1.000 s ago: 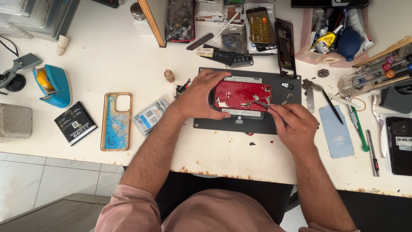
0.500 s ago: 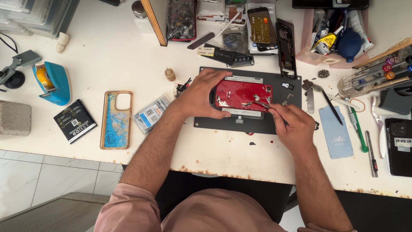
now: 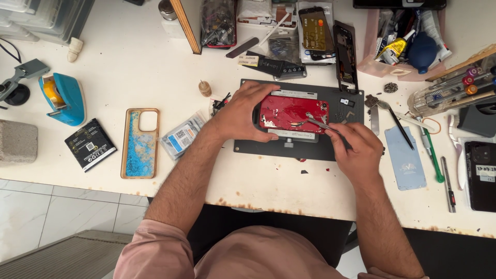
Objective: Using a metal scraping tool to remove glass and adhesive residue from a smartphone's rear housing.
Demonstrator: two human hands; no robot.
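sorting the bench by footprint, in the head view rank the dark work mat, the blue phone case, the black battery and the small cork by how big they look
1. dark work mat
2. blue phone case
3. black battery
4. small cork

All lie on one table, so nearness barely matters.

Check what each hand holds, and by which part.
Left hand grips the red phone by its left end; right hand holds tweezers by the rear.

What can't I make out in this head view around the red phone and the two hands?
- Red phone: its left end is hidden under the left hand.
- Metal tool: the handle is hidden inside the right hand; the tip's contact point is too small to tell.
- Loose parts on the dark mat: too small to identify.
- Black phone: cut off by the right edge.
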